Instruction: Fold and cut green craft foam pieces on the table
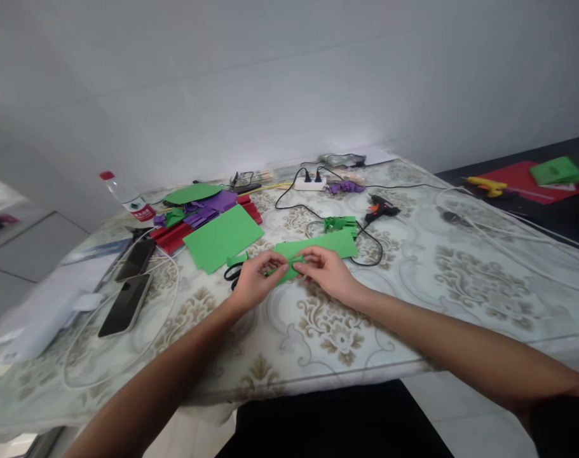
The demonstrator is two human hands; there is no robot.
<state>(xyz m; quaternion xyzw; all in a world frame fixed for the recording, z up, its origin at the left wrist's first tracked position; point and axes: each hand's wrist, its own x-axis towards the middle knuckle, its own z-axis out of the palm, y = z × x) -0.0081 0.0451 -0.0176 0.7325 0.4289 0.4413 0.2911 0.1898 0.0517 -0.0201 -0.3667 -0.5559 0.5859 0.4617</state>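
Between my two hands is a small piece of green paper (285,275), pinched from both sides. My left hand (260,277) has its thumb and fingers closed on the left end. My right hand (328,272) pinches the other end, fingertips close to those of the left. Behind them lies a long green paper strip (332,242), partly hidden by my fingers. Black-handled scissors (232,272) rest beside my left hand, their blades hidden. A cut and curled green paper piece (340,224) sits just beyond the strip.
Green sheets (225,238) lie left, near purple cut paper (210,208) and red folded paper (171,237). Two phones (126,306) and a bottle (137,207) stand farther left. A black glue gun (382,207) and a power strip (310,184) trail cords. Right is a yellow glue gun (487,186).
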